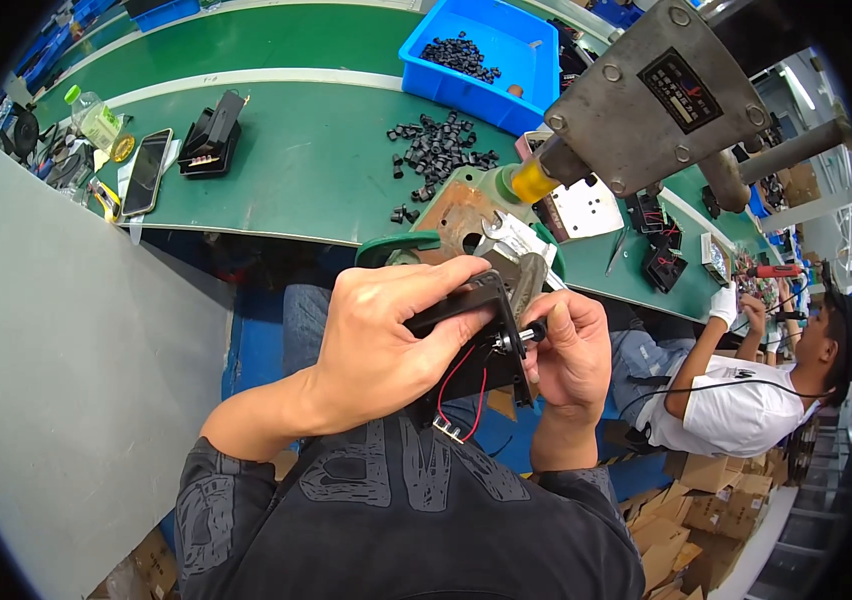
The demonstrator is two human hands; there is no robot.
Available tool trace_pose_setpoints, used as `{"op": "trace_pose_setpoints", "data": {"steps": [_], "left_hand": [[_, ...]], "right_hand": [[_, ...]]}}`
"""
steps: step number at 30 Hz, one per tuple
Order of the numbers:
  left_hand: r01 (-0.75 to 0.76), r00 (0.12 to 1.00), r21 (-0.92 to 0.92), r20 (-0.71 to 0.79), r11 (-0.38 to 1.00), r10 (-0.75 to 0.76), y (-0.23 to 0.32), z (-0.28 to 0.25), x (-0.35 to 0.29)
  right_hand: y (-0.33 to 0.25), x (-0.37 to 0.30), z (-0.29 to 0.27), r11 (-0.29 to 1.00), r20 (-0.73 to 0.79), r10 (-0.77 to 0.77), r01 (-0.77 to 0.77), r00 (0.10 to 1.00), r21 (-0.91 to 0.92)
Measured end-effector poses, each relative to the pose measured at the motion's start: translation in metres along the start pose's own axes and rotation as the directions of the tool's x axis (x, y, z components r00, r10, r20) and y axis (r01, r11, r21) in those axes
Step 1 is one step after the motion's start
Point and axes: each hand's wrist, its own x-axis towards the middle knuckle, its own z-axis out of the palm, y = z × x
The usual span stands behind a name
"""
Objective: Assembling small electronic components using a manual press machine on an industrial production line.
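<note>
In the head view, the black housing [519, 368] is held at the centre of the frame, above the lap and in front of the bench's near edge. The left hand [386, 335] is wrapped over its upper left, thumb and fingers gripping the frame. The right hand [568, 355] has its thumb and fingertips closed around a black round piece [539, 328] at the housing's right face, where a short metal shaft [514, 339] shows between the two. Whether the piece is fully seated cannot be told. Red wires [484, 390] hang below to a small strip of metal contacts [449, 429].

To do this well, I would brace the housing with the left hand so that its right face cannot twist, and keep the black piece in line with the shaft. Turning or pushing from the fingertips, with light and even force, should guard against tilting it. The wires look easy to snag, so they are best left slack and away from the right fingers.

Beyond, at upper centre, a heap of small black parts [441, 150] lies on the green bench [316, 150]; the press [636, 110] with its yellow collar [533, 183] fills the upper right, apart from both hands
</note>
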Motion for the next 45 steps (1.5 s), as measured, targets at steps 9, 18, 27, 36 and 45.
{"op": "trace_pose_setpoints", "data": {"steps": [9, 18, 27, 36, 45], "left_hand": [[-0.019, 1.0, 0.029, 0.011, 0.999, 0.018, -0.003, -0.001, -0.004], [-0.093, 0.996, 0.149, 0.022, 0.984, 0.091, -0.002, -0.001, -0.01], [-0.1, 0.994, 0.204, 0.054, 0.974, 0.091, 0.0, -0.005, -0.017], [0.253, 0.966, -0.272, 0.016, 0.928, -0.258, -0.033, -0.003, -0.022], [0.545, 0.829, -0.62, 0.297, 0.564, -0.474, -0.048, -0.012, -0.021]], "right_hand": [[-0.002, -0.004, 0.004, 0.973, -0.049, -0.108, 0.095, 0.993, -0.21], [-0.013, -0.006, 0.009, 0.628, 0.19, -0.323, 0.36, 0.927, -0.69], [-0.005, -0.009, 0.016, 0.46, 0.325, -0.479, 0.549, 0.815, -0.698], [-0.004, -0.004, 0.023, 0.892, 0.136, -0.224, 0.259, 0.965, -0.372], [-0.006, 0.003, 0.023, 0.887, 0.125, -0.254, 0.282, 0.959, -0.365]]}}
